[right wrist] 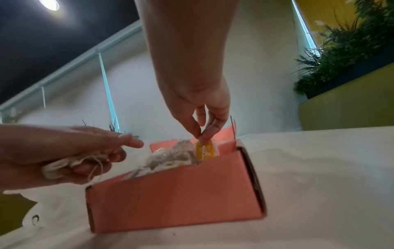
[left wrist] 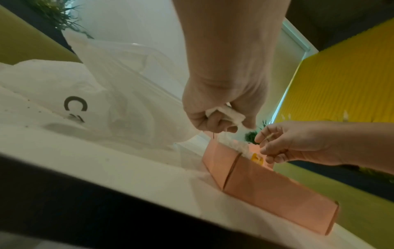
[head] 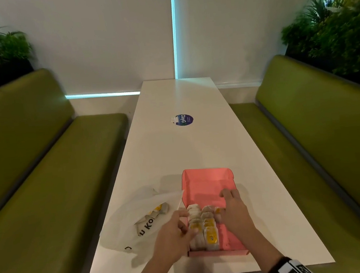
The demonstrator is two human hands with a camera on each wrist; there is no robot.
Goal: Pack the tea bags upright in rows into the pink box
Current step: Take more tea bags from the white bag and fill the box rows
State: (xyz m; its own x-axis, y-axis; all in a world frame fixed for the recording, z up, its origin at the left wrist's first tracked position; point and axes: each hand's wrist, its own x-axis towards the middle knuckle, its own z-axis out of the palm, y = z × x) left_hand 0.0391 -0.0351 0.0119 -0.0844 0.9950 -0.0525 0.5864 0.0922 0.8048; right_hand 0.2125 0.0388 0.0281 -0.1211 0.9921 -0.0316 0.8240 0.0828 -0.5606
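While crumpled tea bags (right wrist: 53, 166) fill left hand (head: 173, 232), right hand (right wrist: 200, 107) pinches yellow tag (right wrist: 205, 151), pink box (right wrist: 175, 190).

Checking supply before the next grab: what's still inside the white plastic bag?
The white plastic bag shows a few tea bags with yellow tags near its mouth. Anything deeper is hidden by the plastic.

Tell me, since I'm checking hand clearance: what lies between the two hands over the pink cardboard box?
In the head view, rows of upright white tea bags with yellow tags stand between the left hand and right hand, inside the pink cardboard box.
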